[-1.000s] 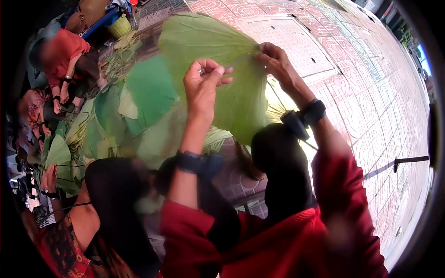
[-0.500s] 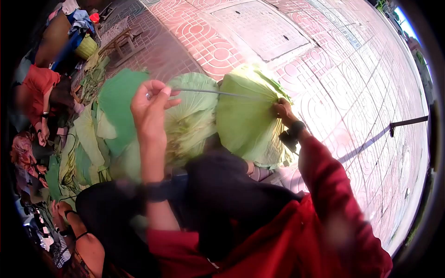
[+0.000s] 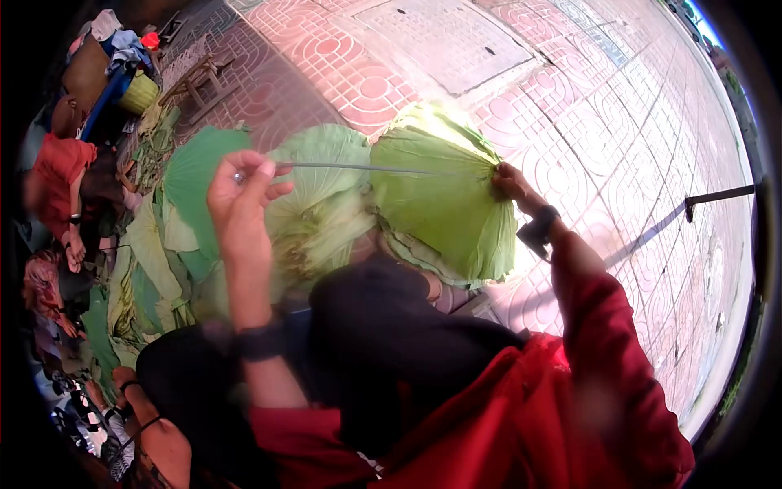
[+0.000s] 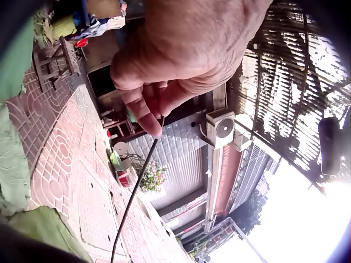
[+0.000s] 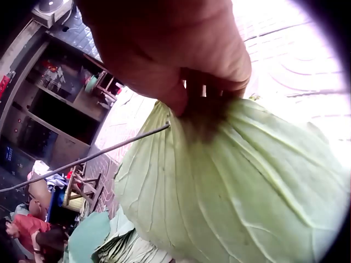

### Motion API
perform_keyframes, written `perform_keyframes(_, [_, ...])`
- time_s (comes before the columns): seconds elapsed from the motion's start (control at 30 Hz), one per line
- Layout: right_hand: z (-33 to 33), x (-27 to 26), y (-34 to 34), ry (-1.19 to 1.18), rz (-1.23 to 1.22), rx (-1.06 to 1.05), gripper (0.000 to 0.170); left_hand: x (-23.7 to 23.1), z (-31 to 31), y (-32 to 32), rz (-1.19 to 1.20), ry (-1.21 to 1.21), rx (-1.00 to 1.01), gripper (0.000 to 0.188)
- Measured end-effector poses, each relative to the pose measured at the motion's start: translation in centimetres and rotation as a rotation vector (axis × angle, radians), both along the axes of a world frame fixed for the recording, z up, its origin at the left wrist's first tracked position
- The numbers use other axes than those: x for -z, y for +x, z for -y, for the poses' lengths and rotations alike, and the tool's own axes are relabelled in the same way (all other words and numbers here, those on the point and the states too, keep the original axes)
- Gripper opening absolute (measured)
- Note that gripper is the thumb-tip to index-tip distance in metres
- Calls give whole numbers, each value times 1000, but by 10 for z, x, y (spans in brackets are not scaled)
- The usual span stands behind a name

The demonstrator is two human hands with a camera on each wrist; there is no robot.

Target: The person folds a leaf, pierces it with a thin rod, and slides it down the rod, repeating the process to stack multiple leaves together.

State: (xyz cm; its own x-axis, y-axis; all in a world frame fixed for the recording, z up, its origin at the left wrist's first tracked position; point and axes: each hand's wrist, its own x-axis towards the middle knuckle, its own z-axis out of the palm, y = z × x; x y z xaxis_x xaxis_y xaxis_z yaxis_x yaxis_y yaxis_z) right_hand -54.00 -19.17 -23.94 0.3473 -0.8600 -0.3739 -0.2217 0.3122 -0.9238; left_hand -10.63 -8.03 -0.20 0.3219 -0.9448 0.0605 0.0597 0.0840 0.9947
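**Thin rod point(image 3: 350, 167) Spans From Left Hand point(image 3: 240, 196) to Green Leaf point(image 3: 456, 191)**

Left hand: thumb and fingertips pinch one end of the thin rod. Right hand point(image 3: 515, 183): fingers pinch the gathered part of the green leaf; the rod's far end meets the leaf just beside them. Leaf location: in front of the person, toward the right, near the pale leaves point(image 3: 322, 155). Patterned paving point(image 3: 586, 163) lies beyond.

Head looks down; wrist views apparently share stool point(image 4: 69, 56).

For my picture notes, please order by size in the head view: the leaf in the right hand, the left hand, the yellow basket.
1. Held leaf
2. Left hand
3. Yellow basket, farther from the camera
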Motion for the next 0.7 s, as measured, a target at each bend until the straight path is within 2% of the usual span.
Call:
perform_keyframes(0.07, [-12, -9, 18, 56, -116, 115, 31, 2, 1, -1, 19, 12, 0, 12])
perform_keyframes(0.13, [-10, 2, 21, 70, -107, 160, 26, 2, 1, -2, 29, 22, -2, 12])
perform_keyframes(0.2, [-15, -8, 33, 86, -78, 203, 24, 1, 1, -2, 8, 6, -18, 12])
perform_keyframes(0.23, [3, 25, 13, 51, -105, 55, 24, -1, 0, -2, -2, 0, -25, 12])
perform_keyframes(0.3, [31, 113, -26, -332, -54, -78, 28, -5, -1, 1, -48, -28, -59, 11])
perform_keyframes(0.4, [16, 44, -24, 143, 463, 75, 38, -7, -4, 7, -62, -42, -58, 11])
perform_keyframes(0.47, [6, 16, -19, 289, 662, 157, 43, -9, -5, 5, -46, -31, -40, 11])
perform_keyframes(0.57, [2, 42, -32, 68, 234, 4, 39, -6, -4, -1, -27, -23, -1, 11])
perform_keyframes(0.63, [-10, 52, -32, -22, 58, 62, 32, -1, -3, -2, 0, 1, 21, 12])
perform_keyframes(0.67, [-13, 59, -26, 25, 117, 174, 30, 1, -2, -2, 13, 13, 31, 12])
perform_keyframes(0.7, [-7, 62, -20, -15, -1, 167, 29, 1, -2, -4, 24, 24, 31, 12])
